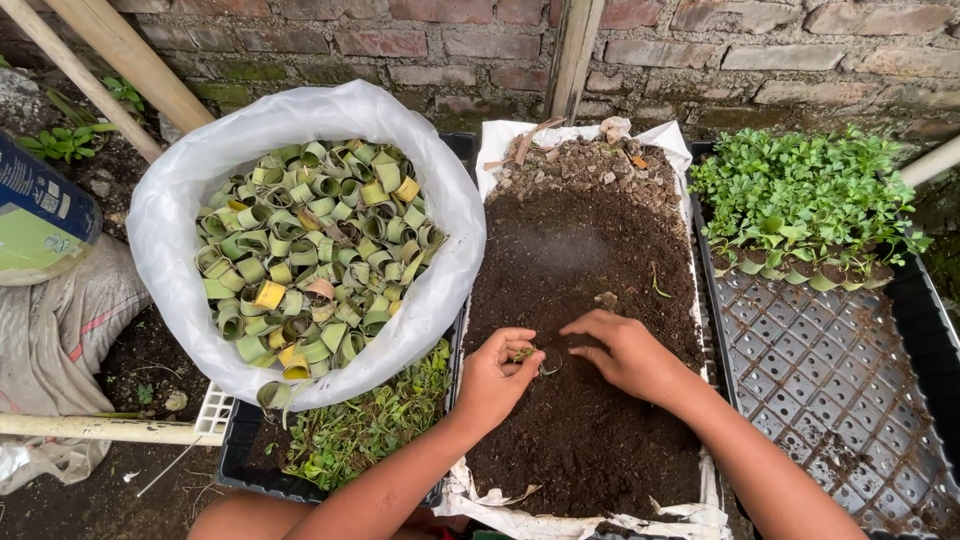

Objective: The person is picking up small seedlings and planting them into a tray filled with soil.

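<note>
Between my two hands, over the middle of the soil, sits a small leaf-roll pot (525, 354) with a bit of green showing. My left hand (497, 375) has its grip narrow, fingers curled around that little pot and holding it just above the dark soil. My right hand (625, 352) comes in from the other side, fingertips pinched toward the same pot; I cannot tell whether it grips anything of its own or only touches the pot's edge.

Under both hands lies the soil bed (580, 270), a white sack cut open and filled with dark, crumbly earth, with dry leaves and small stones at the end farthest from the grip.

Left of my left hand, close to the wrist, a black tray of loose seedlings (365, 430) peeks out from beneath a big white plastic bag (170, 220). That bag bulges with rolled leaf rings (315, 245), green and yellow, packed tight.

Right of my right hand, just beside the soil bed, a black perforated tray (830, 370) stands mostly bare; its far end carries a row of potted seedlings (800, 195), leafy and upright in their leaf rolls.

Beyond everything runs a brick wall (450, 40), with wooden poles (120, 50) leaning against it at the far left.
</note>
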